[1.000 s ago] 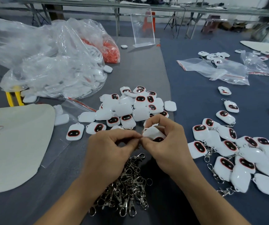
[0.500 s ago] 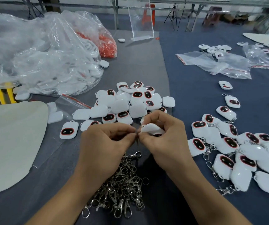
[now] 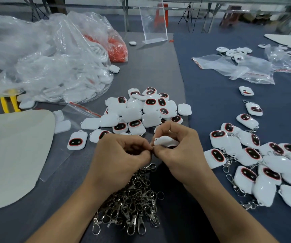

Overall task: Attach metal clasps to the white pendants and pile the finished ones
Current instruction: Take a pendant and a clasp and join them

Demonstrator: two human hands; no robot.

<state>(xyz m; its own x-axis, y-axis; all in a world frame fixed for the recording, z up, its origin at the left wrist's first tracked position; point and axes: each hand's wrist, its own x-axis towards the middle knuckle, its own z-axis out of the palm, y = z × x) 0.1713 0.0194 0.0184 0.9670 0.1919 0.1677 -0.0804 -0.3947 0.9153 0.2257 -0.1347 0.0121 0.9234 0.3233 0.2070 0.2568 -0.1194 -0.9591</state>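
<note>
Head view: right hand [image 3: 181,151] gripping pendant [image 3: 165,141] above worktop's near middle; left hand [image 3: 122,155] pinching clasp [image 3: 152,146], mostly hidden, against it. Loose clasps [image 3: 132,199] lying beneath wrists; finished pile [image 3: 264,163] lying toward right edge.

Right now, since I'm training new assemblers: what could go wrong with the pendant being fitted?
The clasp, pinched mostly hidden in the left hand, could slip into the heap of loose clasps below and be lost there. The white pendant in the right hand hovers near the unfinished pile; dropped, it might get mixed in.
</note>
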